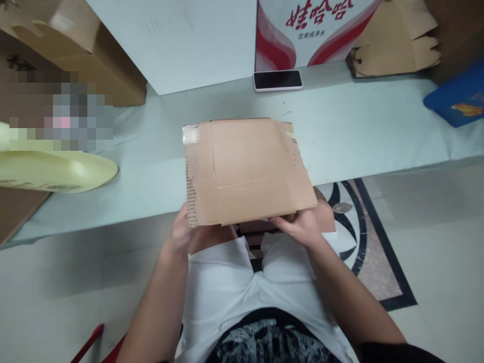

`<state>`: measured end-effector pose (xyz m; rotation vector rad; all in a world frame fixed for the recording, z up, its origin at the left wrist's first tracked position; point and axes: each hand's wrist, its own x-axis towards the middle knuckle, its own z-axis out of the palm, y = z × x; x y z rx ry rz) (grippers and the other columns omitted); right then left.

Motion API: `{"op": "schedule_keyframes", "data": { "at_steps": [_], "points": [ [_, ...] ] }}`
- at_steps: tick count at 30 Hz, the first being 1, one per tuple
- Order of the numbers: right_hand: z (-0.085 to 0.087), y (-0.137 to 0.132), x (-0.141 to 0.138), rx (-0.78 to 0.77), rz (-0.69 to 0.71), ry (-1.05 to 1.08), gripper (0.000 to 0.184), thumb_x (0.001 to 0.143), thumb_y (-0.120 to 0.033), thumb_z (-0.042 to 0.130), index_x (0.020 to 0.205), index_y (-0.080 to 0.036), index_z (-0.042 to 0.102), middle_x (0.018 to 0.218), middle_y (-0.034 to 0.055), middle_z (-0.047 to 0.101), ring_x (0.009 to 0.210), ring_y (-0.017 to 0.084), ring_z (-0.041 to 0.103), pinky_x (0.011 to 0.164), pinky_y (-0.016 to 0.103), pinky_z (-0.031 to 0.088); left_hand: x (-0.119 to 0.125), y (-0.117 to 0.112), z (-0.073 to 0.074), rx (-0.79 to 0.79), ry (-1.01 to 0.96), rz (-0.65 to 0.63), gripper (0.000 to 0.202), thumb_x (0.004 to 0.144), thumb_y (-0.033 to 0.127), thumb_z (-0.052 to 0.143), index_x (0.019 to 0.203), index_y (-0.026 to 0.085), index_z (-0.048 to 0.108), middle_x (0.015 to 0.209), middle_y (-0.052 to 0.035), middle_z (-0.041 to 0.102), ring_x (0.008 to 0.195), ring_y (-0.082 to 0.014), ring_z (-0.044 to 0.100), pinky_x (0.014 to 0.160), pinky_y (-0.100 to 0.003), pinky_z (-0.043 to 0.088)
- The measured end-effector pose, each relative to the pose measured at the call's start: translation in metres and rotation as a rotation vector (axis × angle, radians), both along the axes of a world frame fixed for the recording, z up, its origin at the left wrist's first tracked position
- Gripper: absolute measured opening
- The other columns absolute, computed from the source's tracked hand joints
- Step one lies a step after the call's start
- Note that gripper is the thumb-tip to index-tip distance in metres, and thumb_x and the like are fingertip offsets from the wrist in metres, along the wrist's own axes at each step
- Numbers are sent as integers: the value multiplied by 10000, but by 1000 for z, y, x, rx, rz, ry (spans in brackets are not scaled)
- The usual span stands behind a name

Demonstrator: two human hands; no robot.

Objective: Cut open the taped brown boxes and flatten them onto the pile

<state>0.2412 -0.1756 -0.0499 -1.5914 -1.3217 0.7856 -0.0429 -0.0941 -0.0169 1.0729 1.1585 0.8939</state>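
A flat piece of brown cardboard (253,169) is in front of me, partly over the table and partly over my lap. Its left edge is torn, baring the corrugation, and a strip of clear tape sits at its far left corner. My left hand (181,229) grips the near left corner, with most of its fingers hidden beneath the board. Along the near edge on the right, my right hand (300,225) holds the cardboard from below, its other fingers partly out of sight.
The table (363,131) has a pale green cover. Toward the back lie a phone (278,80), a white-and-red printed carton (317,35) and folded cardboard (397,45). A brown box (117,70) and a yellow-green rounded object (75,171) are left; a blue box (459,101) is right.
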Motion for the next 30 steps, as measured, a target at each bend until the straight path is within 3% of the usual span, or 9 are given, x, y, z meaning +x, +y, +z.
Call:
{"op": "schedule_keyframes", "data": {
  "at_steps": [4, 9, 12, 15, 20, 23, 25, 27, 30],
  "points": [
    [-10, -3, -12, 5, -56, 49, 623, 689, -616, 867, 1135, -225, 676, 1129, 164, 773, 1116, 382, 751, 1017, 566, 621, -4, -21, 2, 81, 216, -193, 528, 522, 474, 972, 966, 245, 802, 1001, -125, 831, 1090, -394, 776, 1025, -546, 639],
    [-7, -7, -15, 61, -158, -30, 606, 658, -586, 873, 1091, -224, 655, 1105, 160, 757, 1100, 372, 730, 992, 562, 611, 10, -31, -1, 119, 367, 58, 614, 498, 497, 995, 997, 219, 770, 1042, -126, 828, 1052, -372, 790, 1037, -558, 637],
    [-1, -12, -6, 75, -266, -15, 565, 683, -564, 833, 1082, -251, 584, 934, 71, 723, 872, 278, 723, 751, 436, 625, 17, -29, 2, 159, 366, 93, 625, 475, 499, 990, 973, 204, 755, 1004, -135, 827, 993, -365, 799, 1011, -552, 652],
    [4, -16, 2, 37, -184, 44, 380, 745, -494, 791, 897, -274, 521, 670, -45, 568, 594, 176, 581, 562, 332, 504, 17, -26, 7, 175, 388, 100, 634, 439, 518, 998, 930, 210, 742, 962, -134, 822, 972, -376, 798, 1008, -559, 649],
    [12, -12, 4, 26, -69, 333, 533, 808, -732, 695, 1019, -253, 593, 776, 22, 681, 679, 201, 665, 628, 349, 574, 2, -29, 5, 174, 568, 136, 614, 461, 579, 991, 889, 212, 748, 928, -125, 807, 988, -398, 781, 1033, -589, 621],
    [15, -9, 3, -22, -75, 467, 635, 796, -834, 663, 1033, -248, 607, 821, 52, 723, 733, 230, 719, 649, 358, 620, -16, -39, -3, 255, 460, 74, 572, 467, 522, 1002, 892, 218, 770, 924, -105, 796, 1009, -375, 768, 1052, -535, 611],
    [15, -9, 4, -46, -115, 513, 606, 819, -802, 670, 1045, -244, 607, 822, 45, 728, 697, 217, 713, 614, 339, 613, -28, -43, -6, 291, 318, 47, 564, 580, 695, 883, 842, 208, 771, 877, -112, 779, 923, -351, 768, 947, -506, 646],
    [14, -10, 6, -53, -168, 597, 591, 821, -754, 705, 1104, -246, 599, 805, 23, 722, 637, 196, 692, 573, 317, 596, -35, -41, -6, 308, 249, 61, 633, 694, 791, 730, 913, 200, 785, 905, -116, 778, 897, -329, 763, 867, -472, 656],
    [11, -14, 9, -48, -198, 734, 597, 784, -705, 767, 1143, -260, 596, 737, -11, 684, 552, 179, 644, 506, 295, 550, -37, -26, -3, 327, 357, 117, 660, 697, 623, 842, 1217, 226, 748, 1214, -113, 771, 1175, -331, 718, 1031, -440, 603]
  ]
}}
